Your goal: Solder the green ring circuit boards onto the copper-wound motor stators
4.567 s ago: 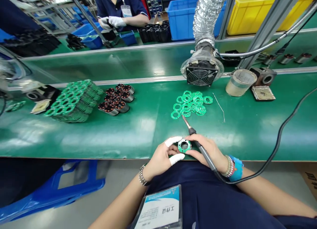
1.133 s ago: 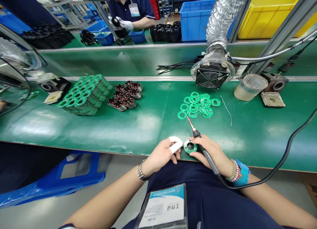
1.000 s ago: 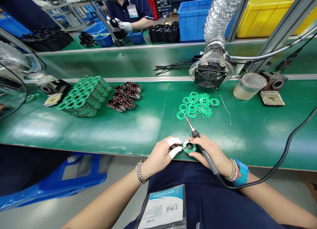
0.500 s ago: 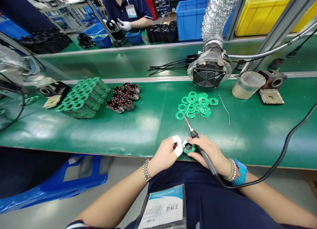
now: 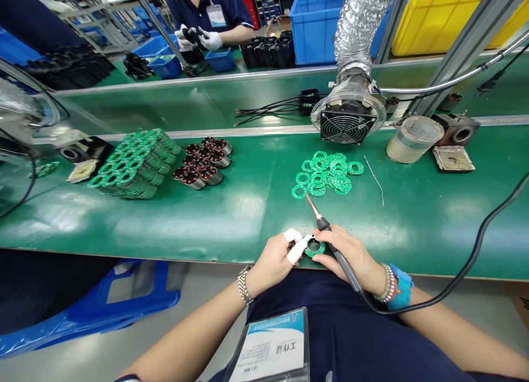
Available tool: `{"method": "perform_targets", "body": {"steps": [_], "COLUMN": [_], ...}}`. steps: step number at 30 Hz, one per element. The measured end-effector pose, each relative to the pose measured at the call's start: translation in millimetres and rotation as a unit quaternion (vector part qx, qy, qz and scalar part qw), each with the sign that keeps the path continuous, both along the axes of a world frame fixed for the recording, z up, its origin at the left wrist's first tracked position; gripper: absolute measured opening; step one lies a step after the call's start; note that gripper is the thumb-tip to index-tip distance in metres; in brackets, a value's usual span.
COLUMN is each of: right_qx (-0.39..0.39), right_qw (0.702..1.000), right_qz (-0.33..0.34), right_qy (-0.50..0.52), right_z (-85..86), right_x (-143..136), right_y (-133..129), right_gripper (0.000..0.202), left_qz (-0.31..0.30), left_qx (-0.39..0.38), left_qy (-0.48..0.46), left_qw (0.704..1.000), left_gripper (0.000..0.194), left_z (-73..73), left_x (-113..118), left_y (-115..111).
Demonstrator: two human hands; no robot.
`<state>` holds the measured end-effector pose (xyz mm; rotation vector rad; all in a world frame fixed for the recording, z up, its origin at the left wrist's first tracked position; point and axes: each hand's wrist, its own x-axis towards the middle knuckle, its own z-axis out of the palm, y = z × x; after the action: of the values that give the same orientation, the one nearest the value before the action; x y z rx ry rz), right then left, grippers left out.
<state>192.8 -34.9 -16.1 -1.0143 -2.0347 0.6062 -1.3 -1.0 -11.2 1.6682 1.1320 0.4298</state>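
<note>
A green ring-shaped circuit board [image 5: 317,252] is between my hands near the bench's front edge; whether a motor part sits beneath it is hard to see. My left hand [image 5: 278,256], with white finger cots, closes on the board's left side, one covered finger lying over its rim. My right hand [image 5: 355,255] grips the board's right side with thumb and fingertips. The same hand also holds a soldering iron [image 5: 345,267], its tip pointing up and away towards a loose pile of ring circuit boards [image 5: 318,181].
Left of the pile stand copper-wound stators [image 5: 210,175] and stacked green boards [image 5: 132,167]. A fume fan [image 5: 347,127] hangs behind the pile. To the right are a bent solder wire [image 5: 374,178], a round tub [image 5: 409,145] and an iron stand [image 5: 454,145]. A co-worker's gloved hands [image 5: 210,39] work opposite.
My left covered finger has moved right, onto the top of the board's rim. My right hand and the soldering iron have stayed nearly still. The co-worker's hands have shifted.
</note>
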Motion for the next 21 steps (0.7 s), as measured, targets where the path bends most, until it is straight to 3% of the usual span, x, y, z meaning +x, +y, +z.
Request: {"method": "perform_targets", "body": {"steps": [3,8,10,16,21], "right_qx": [-0.001,-0.003,-0.016,-0.084,-0.037], "right_qw": [1.000,1.000,1.000,0.996,0.999], "right_qz": [-0.001,-0.006,-0.008,-0.003,-0.021], "right_qy": [-0.002,-0.002,0.002,0.016,-0.008], "right_z": [-0.6,1.7,4.3,12.7,13.6], "right_x": [-0.3,-1.2,-0.1,11.3,10.8], "right_y": [-0.5,-0.7,1.1,7.4,0.7], "right_gripper": [0.029,0.027,0.029,0.036,0.038], "left_qz": [0.023,0.072,0.095,0.042,0.074], "left_qx": [0.015,-0.160,-0.184,-0.074,-0.041], "left_qy": [0.009,-0.099,-0.148,-0.093,-0.049], "left_qw": [1.000,0.980,0.967,0.992,0.995], "left_gripper": [0.020,0.024,0.028,0.017,0.015], "left_z": [-0.8,2.2,5.0,8.3,4.5], "left_x": [5.5,4.6,1.8,1.4,1.8], "left_y": [-7.7,-4.7,2.6,9.1,-11.7]}}
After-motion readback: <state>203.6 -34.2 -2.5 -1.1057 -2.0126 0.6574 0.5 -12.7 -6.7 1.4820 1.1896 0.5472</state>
